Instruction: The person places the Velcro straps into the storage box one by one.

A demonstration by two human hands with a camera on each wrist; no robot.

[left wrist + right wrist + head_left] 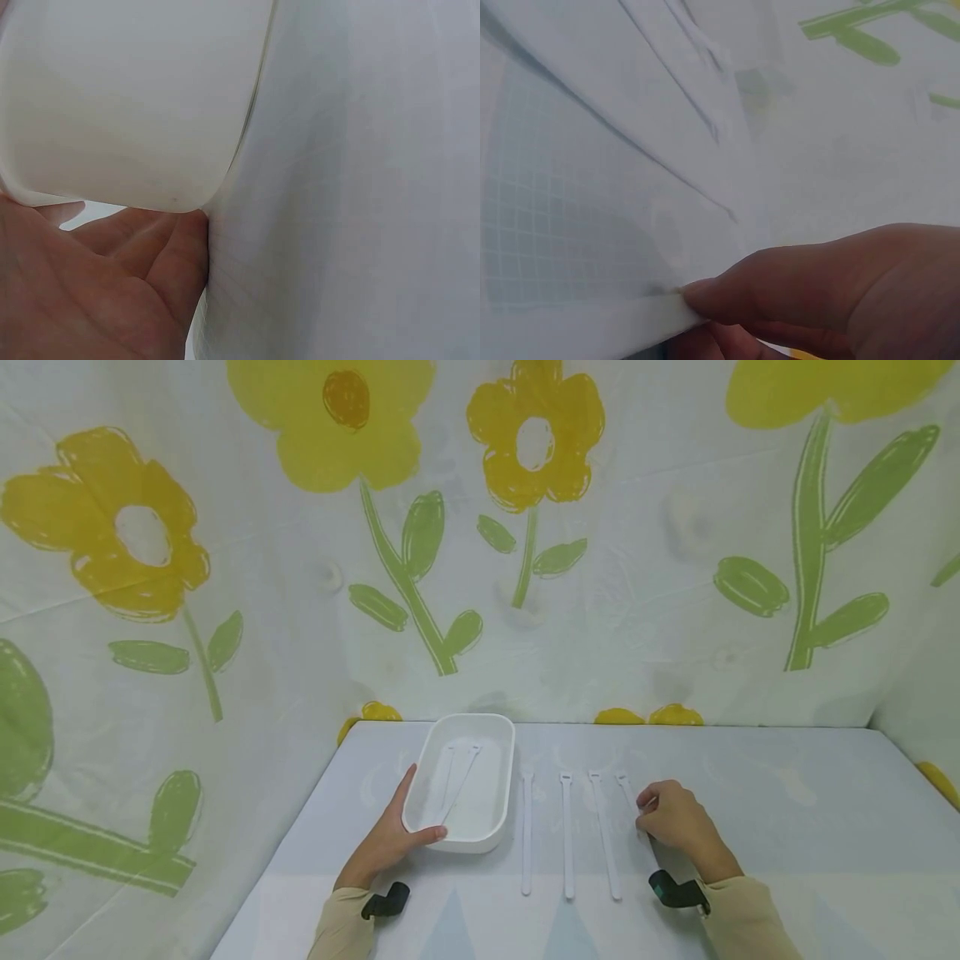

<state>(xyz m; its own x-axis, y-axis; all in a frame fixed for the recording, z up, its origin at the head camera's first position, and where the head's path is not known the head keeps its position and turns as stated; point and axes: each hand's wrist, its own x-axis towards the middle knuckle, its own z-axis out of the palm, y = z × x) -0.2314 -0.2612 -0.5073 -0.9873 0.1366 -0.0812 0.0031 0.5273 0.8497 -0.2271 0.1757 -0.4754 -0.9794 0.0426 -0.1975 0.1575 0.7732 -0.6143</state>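
White strip (627, 792) is pinched by fingers (651, 795) of the right hand (681, 822).

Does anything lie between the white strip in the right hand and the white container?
Yes: three slot-headed white strips lie side by side on the table, between the held strip in the right hand and the container. Nothing taller shows there.

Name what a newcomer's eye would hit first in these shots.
Big yellow flowers on the white backdrop behind the table stand out first. Next comes the white tray at the table's left, gripped by the left hand, with two thin strips inside. Right of it, three white strips lie side by side, and the right hand pinches a fourth strip.
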